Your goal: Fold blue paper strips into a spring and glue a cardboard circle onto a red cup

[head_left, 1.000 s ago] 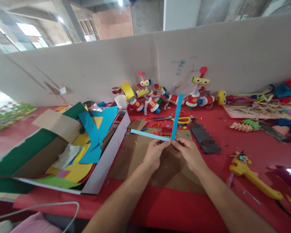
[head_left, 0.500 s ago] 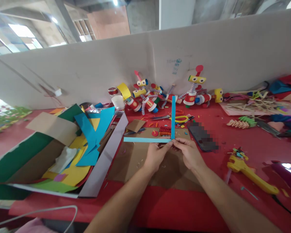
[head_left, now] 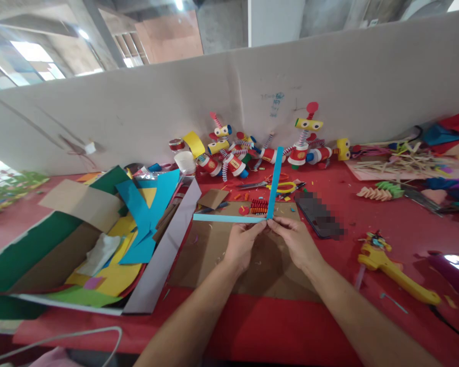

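Two blue paper strips meet at a corner between my hands, above a brown cardboard sheet [head_left: 206, 255]. The light blue strip [head_left: 225, 218] runs out to the left, and the darker blue strip [head_left: 276, 178] points away from me, leaning a little right. My left hand [head_left: 243, 244] pinches the joined ends from the left. From the right, my right hand [head_left: 292, 239] pinches the same corner, thumb and fingers together. Just beyond lie red folded paper springs [head_left: 259, 206] and a red paper disc [head_left: 244, 210]. My fingertips cover the exact joint.
An open box [head_left: 145, 285] of coloured paper stands left. Behind are scissors [head_left: 286, 187] and several paper-cup figures [head_left: 235, 165]. A phone [head_left: 317, 216] and a yellow glue gun [head_left: 398, 275] lie right. Thin sticks [head_left: 398, 165] are piled at the back right.
The upright strip has tilted from nearly straight to leaning right, and its face looks darker. Both hands stay pinched at the corner, shifted slightly left in view.
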Motion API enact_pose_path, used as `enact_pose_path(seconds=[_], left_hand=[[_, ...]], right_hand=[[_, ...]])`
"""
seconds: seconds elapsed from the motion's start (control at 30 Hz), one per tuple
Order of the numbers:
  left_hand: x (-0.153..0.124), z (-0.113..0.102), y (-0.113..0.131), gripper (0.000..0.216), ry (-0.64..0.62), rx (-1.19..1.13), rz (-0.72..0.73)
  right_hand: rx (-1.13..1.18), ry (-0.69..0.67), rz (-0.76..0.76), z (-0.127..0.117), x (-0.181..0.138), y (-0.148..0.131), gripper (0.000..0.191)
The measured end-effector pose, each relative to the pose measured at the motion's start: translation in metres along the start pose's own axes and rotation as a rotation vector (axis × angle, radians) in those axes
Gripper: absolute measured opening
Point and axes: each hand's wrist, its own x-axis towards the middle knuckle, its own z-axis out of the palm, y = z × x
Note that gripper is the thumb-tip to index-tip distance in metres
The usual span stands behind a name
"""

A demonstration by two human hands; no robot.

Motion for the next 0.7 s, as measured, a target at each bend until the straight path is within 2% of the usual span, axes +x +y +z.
enact_pose_path(seconds=[0.13, 0.27, 0.47, 0.7], left_hand=[[0.0011, -0.0016, -0.0009, 0.021, 0.003, -0.02, -0.02], [0.0027, -0.003, -0.0028, 0.021, -0.005, -0.012, -0.018], [0.0029, -0.0016, -0.0016, 0.019, 0.004, 0.022, 0.0], [0.0012, -0.0025, 0.0, 0.022, -0.007, 0.023, -0.012]], right_hand=[[0.106, -0.017, 0.032, 0.0016, 0.0004, -0.0009, 0.022], [0.134, 0.032, 0.006, 0.0038, 0.0001, -0.0018, 0.023], [0.171, 0.022, 0.034, 0.0056, -0.0005, -0.0032, 0.022], [0.188, 0.112, 0.056, 0.002, 0.0022, -0.0045, 0.022]])
